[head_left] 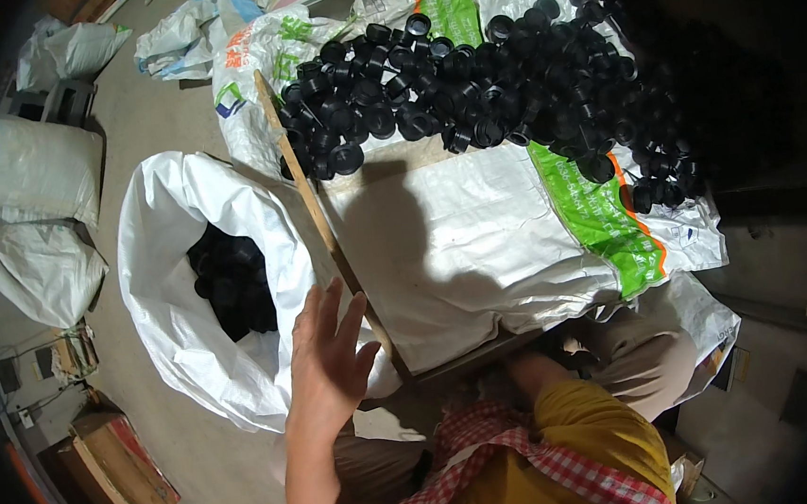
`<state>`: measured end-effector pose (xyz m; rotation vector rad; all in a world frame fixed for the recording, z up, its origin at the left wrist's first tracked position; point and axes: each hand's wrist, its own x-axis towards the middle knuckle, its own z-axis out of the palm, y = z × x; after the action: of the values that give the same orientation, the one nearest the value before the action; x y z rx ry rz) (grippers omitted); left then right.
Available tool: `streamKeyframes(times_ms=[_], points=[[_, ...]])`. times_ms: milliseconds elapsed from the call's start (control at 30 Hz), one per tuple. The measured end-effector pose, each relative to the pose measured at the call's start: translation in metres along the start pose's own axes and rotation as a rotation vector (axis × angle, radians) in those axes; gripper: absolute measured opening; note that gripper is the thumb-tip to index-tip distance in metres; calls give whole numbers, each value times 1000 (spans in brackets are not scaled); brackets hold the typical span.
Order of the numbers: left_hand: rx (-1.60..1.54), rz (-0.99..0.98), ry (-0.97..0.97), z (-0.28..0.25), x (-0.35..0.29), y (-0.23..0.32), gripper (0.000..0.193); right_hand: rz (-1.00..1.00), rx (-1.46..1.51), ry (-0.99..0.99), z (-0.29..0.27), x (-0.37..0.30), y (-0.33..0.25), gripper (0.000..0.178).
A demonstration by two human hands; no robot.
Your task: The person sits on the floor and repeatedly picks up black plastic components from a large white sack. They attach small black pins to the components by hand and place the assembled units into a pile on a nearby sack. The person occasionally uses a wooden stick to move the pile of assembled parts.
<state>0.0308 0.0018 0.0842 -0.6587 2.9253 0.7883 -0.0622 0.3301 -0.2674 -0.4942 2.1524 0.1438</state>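
Note:
My left hand (pixel 331 352) is raised with its fingers apart, holding nothing. It is between the open white woven sack (pixel 160 233) and the wooden strip (pixel 326 230) along the left side of the work surface. Black plastic caps (pixel 230 280) lie inside the sack. A large heap of similar black caps (pixel 476 85) covers the far side of the surface, on white sacking (pixel 496 226) with green and orange stripes. My right forearm (pixel 536 374) reaches under the near edge of the surface; the hand itself is hidden, and so is anything it may touch.
Filled white sacks (pixel 37 172) stand at the far left. A brown cardboard box (pixel 122 473) is on the floor at the lower left. More white and blue bags (pixel 192 36) lie beyond the open sack. Deep shadow covers the right side.

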Motion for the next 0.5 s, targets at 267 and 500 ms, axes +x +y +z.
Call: streamKeyframes(times_ms=[267, 500], points=[[56, 185, 6, 24, 4, -11, 53, -461, -270, -280, -69, -103, -33, 46], [-44, 184, -81, 83, 4, -39, 52, -345, 495, 910, -229, -309, 41, 24]])
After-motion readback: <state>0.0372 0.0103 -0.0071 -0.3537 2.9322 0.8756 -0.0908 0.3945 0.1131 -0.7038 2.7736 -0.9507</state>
